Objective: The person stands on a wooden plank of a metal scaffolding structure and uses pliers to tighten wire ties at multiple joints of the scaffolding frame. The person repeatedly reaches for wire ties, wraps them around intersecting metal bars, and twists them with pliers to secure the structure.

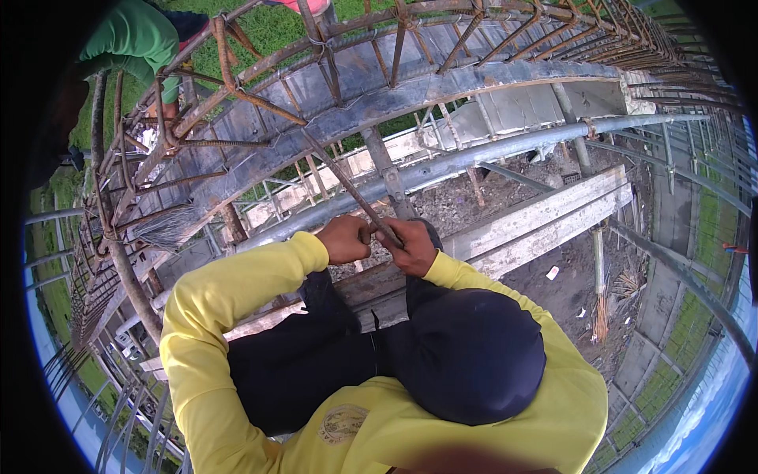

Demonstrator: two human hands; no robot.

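Note:
Both my hands meet near the middle of the head view, over my dark-trousered lap (300, 355). With fingers curled round it, my right hand (412, 246) grips the lower end of a rusty steel bar (345, 180). The bar slants up and left to the rebar cage (308, 47). Close against the right hand's fingers, my left hand (345, 239) is closed like a fist. Whatever sits between its fingertips is too small or hidden to make out. Yellow sleeves (209, 316) cover both my arms.
A thick grey pipe (474, 159) crosses just beyond my hands. Concrete-stained planks (545, 213) lie right of them, above rubble-strewn ground (545, 292). A person in a green shirt (130, 47) bends at the upper left. A bundle of thin wire (170, 227) hangs at the cage.

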